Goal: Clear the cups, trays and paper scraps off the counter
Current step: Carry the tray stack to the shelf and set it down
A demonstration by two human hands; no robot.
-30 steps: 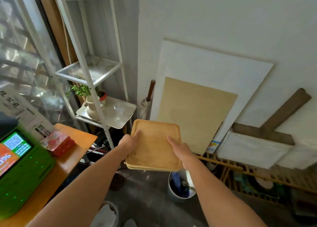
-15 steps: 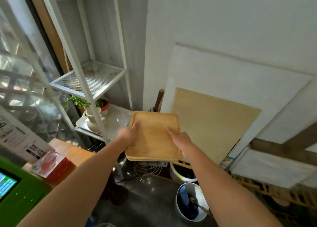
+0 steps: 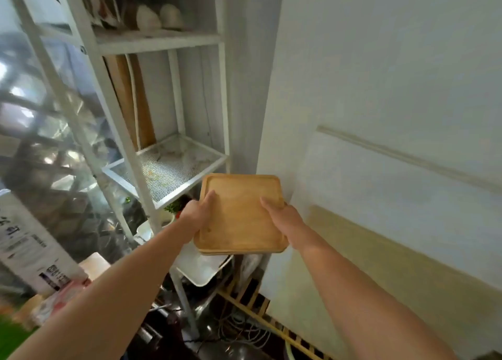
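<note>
OK, writing first: only a white box (image 3: 32, 251) low and left of the left hand (image 3: 199, 214) carries print. It has black characters and a label with digits, all too smeared to read.

Trays (image 3: 241, 218): a wooden stack with at least two edges showing on the near side; exact count unclear. They're in mid-air between the hands. The left hand grips the left edge and the right hand (image 3: 282, 219) grips the right edge, thumbs on top, fingers hidden underneath.

Beyond the left hand is white metal shelving (image 3: 89, 60), with its mesh shelf (image 3: 173, 166) just past the trays' far-left corner. A plant (image 3: 173, 206) is mostly hidden behind the left hand. The pale round items on the top shelf are too blurred to identify.

Right of the right hand: white wall (image 3: 380, 60) with a white board (image 3: 380, 196) and a tan board (image 3: 407, 272) leaning on it. Below the hands: wooden slats (image 3: 274, 324), cables (image 3: 241, 329), dark floor (image 3: 231, 351).
</note>
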